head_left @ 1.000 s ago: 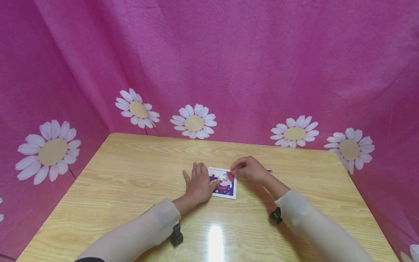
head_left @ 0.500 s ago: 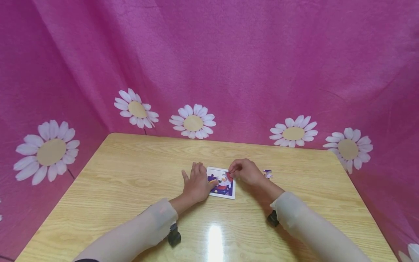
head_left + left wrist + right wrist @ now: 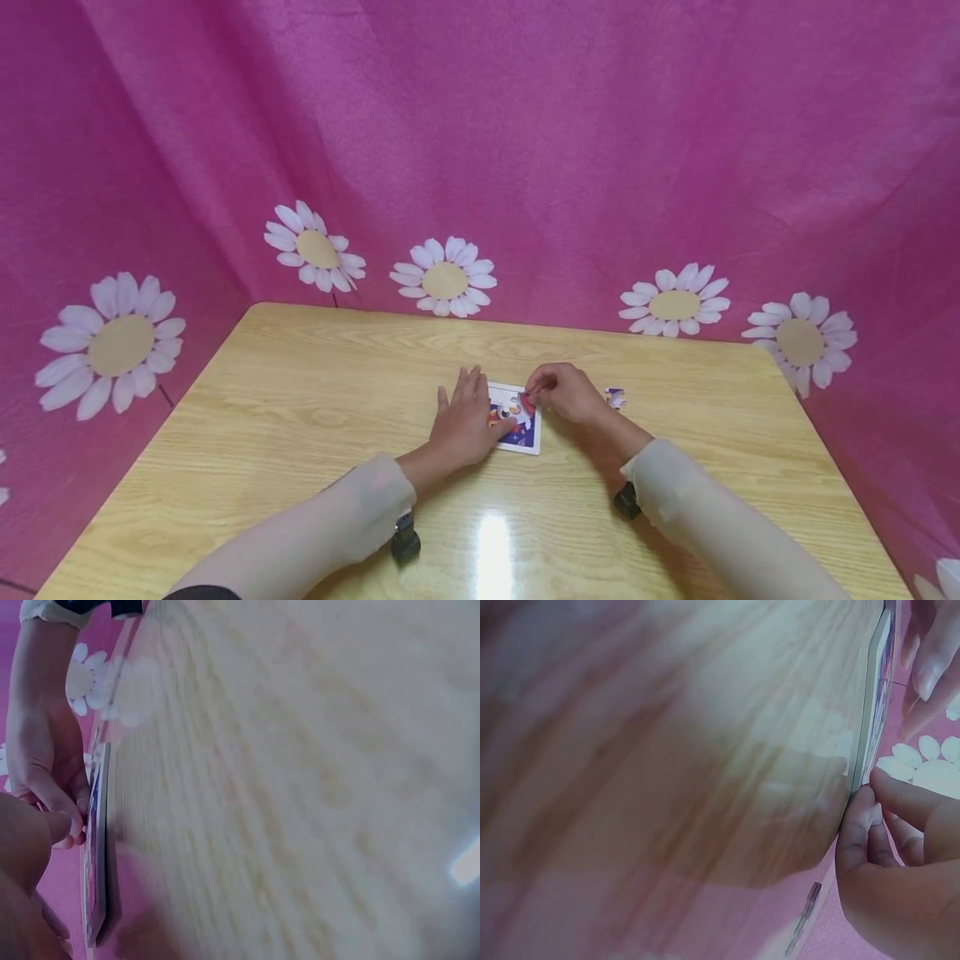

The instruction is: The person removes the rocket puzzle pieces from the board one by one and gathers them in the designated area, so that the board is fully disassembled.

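Observation:
A small square jigsaw puzzle in a white-rimmed tray [image 3: 519,450] lies mid-table, printed purple, red and white. A pale gap shows along its far side. My left hand [image 3: 462,427] lies over its left part, fingers stretched away from me and thumb across the picture. At the far right corner my right hand [image 3: 567,394] pinches the tray's edge beside a red part of the picture. The right wrist view shows thumb and forefinger [image 3: 861,802] together at that edge. Right of this hand lies a loose puzzle piece [image 3: 615,398], purple and white.
The wood-grain table [image 3: 322,383] meets a pink curtain [image 3: 555,167] with large white daisies at the back and both sides. Light glares off the table's near middle [image 3: 493,554]. A small black device hangs under each wrist.
My left hand has slid slightly right and covers more of the puzzle. The right hand has lowered slightly since the first frame, uncovering more of the loose piece.

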Motion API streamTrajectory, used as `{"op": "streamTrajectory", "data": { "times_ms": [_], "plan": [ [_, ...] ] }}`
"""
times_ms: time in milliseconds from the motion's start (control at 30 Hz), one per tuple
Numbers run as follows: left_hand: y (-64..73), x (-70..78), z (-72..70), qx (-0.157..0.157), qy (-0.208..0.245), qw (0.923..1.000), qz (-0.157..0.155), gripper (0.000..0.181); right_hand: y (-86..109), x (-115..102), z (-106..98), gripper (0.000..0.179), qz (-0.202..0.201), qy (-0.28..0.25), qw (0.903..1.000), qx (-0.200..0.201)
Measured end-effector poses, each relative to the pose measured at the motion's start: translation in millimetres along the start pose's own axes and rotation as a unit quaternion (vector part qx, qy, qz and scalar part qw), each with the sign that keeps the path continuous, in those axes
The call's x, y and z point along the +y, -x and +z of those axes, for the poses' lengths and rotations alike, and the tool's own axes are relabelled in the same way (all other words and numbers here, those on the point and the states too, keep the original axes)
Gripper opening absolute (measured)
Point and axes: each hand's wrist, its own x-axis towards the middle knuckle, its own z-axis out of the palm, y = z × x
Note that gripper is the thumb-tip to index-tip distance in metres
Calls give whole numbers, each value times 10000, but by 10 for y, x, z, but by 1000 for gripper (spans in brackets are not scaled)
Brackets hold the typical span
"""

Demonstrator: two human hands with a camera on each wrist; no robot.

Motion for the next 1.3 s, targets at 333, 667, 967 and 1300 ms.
{"op": "streamTrajectory", "data": {
  "times_ms": [333,667,967,1300],
  "plan": [
    [-27,-74,145,-417,-681,9965,261,88,2,-2,-5,12,-18,53,10000,-9],
    [-51,-80,219,-243,-695,9972,133,88,5,-24,-7,11,-37,-33,10000,-58],
    [-88,10,271,131,-548,9983,-148,83,-9,-57,6,12,-53,-18,9999,-120],
    [-35,-13,192,-146,-761,9969,120,85,-37,-55,31,16,60,65,9999,-118]
  ]
}}
